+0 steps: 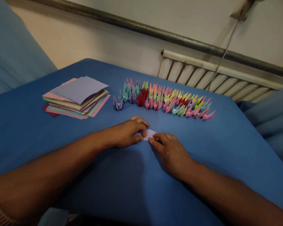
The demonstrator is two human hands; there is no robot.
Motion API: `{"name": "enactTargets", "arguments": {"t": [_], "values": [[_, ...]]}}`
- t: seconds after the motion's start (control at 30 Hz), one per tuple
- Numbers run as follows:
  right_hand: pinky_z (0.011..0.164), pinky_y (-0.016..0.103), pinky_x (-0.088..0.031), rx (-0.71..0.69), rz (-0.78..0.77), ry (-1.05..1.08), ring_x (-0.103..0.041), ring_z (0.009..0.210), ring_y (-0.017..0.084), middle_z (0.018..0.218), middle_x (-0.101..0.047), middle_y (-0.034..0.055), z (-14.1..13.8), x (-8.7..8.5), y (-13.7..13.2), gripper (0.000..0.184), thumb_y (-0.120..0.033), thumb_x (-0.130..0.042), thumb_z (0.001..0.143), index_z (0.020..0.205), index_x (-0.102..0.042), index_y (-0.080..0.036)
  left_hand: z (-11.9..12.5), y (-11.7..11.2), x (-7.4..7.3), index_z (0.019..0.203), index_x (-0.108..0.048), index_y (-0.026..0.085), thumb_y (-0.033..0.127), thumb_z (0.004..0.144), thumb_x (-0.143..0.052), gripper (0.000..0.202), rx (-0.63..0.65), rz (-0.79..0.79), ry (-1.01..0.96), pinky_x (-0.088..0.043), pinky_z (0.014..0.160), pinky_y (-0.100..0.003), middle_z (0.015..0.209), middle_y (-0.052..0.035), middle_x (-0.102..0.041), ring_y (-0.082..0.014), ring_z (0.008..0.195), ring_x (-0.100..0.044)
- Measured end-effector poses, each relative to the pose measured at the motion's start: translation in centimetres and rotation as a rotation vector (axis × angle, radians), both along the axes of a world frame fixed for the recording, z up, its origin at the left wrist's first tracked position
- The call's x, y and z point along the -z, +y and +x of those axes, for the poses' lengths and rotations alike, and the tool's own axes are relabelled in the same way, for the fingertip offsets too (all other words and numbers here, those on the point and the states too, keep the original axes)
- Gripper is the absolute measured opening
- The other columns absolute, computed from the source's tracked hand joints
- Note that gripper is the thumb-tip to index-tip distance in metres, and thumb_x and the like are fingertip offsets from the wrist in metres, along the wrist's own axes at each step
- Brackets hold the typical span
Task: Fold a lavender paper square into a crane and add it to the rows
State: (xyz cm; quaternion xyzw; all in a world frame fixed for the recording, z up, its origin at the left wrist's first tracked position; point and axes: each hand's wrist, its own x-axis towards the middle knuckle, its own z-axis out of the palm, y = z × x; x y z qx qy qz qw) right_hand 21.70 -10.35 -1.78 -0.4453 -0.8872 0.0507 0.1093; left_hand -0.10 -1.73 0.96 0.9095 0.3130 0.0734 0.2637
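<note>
A small pale lilac folded paper (150, 134) lies on the blue table, between my two hands. My left hand (129, 131) is closed on its left end, thumb along the near edge and fingers curled over it. At the right end, my right hand (168, 147) pinches the paper between thumb and forefinger. Both hands rest low at the tabletop, and their fingers hide the paper's two ends. Beyond them stand rows of folded paper cranes (158, 97) in pink, red, yellow, green, teal and purple.
A stack of coloured paper sheets (82, 89), lilac on top, sits at the left of the blue-covered table (217, 150). Behind the table are a radiator (191, 72), a pipe (132, 23) along the wall and a hanging cord (223, 58). Blue curtains (11, 53) flank both sides.
</note>
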Motion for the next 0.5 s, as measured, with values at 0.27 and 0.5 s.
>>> {"name": "enactTargets", "arguments": {"t": [0.27,0.5], "values": [[0.088,0.042,-0.043,0.022,-0.037,-0.006,-0.053,0.106,0.027,0.123,-0.06,0.0119,0.0,-0.1,0.0,0.038,-0.016,-0.039,0.096,0.129,-0.057,-0.019,-0.5,0.3,-1.7,0.079,-0.07,0.02,0.018,0.078,-0.063,0.008,-0.057,-0.021,0.135,-0.037,0.102,-0.036,0.126,-0.0058,-0.06,-0.0229,0.118,-0.052],[0.088,0.043,-0.043,0.031,-0.015,-0.048,-0.051,0.103,0.028,0.126,-0.057,0.01,-0.3,0.0,-0.2,0.046,-0.016,-0.041,0.094,0.138,-0.048,-0.027,0.3,-0.3,-0.8,0.072,-0.065,0.019,0.025,0.078,-0.065,0.009,-0.131,0.015,0.088,-0.038,0.099,-0.036,0.123,-0.0071,-0.059,-0.0237,0.118,-0.05]]}}
